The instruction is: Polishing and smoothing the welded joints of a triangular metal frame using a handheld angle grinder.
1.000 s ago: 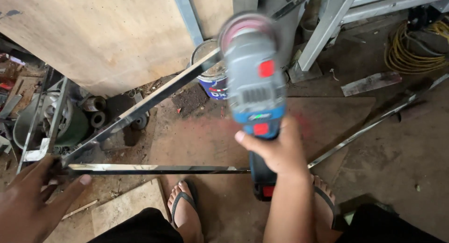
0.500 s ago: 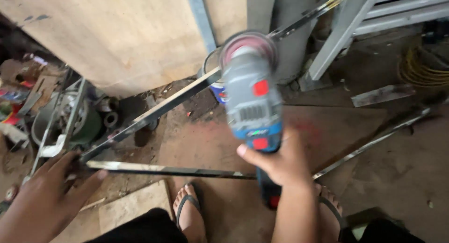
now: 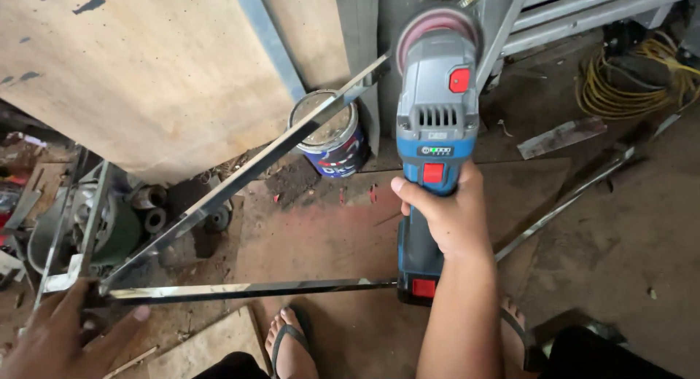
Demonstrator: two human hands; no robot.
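Observation:
My right hand [image 3: 448, 215] grips the body of a blue and grey cordless angle grinder [image 3: 436, 124], its reddish disc pointing away from me at the top. The disc sits right by the far end of a shiny metal bar frame [image 3: 248, 171]. My left hand [image 3: 62, 339] rests at the lower left on the corner where that slanted bar meets a second polished bar [image 3: 248, 290] running across in front of me. My feet in sandals [image 3: 288, 342] are below the bar.
A large plywood sheet [image 3: 146, 73] leans at the upper left, with an open paint tin [image 3: 332, 135] beside it. Coiled yellow cable [image 3: 631, 80] lies at the upper right. Metal scraps and a green machine part [image 3: 109, 229] crowd the left. A thin rod [image 3: 569, 200] lies right.
The grinder has shifted right and further from me, its disc now by the bar's far end. My left hand has slid lower on the frame's corner. The view has tilted slightly.

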